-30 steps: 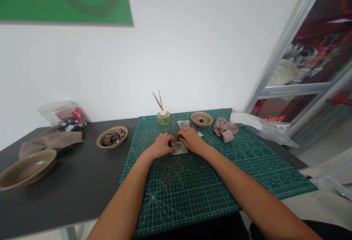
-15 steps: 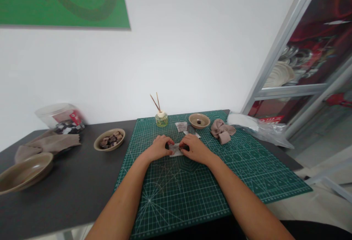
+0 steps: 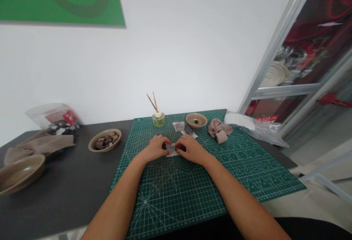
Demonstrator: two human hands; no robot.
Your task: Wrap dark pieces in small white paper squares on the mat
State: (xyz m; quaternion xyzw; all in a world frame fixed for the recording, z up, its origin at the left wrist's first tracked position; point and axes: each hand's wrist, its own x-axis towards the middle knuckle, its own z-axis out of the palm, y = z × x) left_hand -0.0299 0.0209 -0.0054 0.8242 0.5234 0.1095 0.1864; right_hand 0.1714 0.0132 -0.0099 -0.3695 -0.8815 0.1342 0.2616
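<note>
A small grey-white sheet, paper or thin cloth (image 3: 172, 151), lies on the green cutting mat (image 3: 170, 196) between my hands. My left hand (image 3: 157, 149) is at its left end, thumb and fingers curled onto the edge. From the other side my right hand (image 3: 191, 150) pinches the sheet's right part, its fingertips partly hiding it. Just beyond my hands are a similar grey-printed piece (image 3: 178, 126) and a dark grey flat piece (image 3: 188, 130) on a white scrap. Farther back stands a shallow tan bowl (image 3: 196, 121) with a small dark object in it.
A crumpled brown cloth (image 3: 219, 130) and a clear plastic bag (image 3: 255, 128) lie to the right. A reed diffuser (image 3: 158, 119) stands at the back. On the left are a bowl of brown cubes (image 3: 105, 141), a larger bowl (image 3: 22, 174), another cloth (image 3: 41, 146) and a clear jar (image 3: 52, 117).
The whole view has shifted slightly, so everything appears a little farther left. Both hands stay at the sheet, with barely any change in their fingers.
</note>
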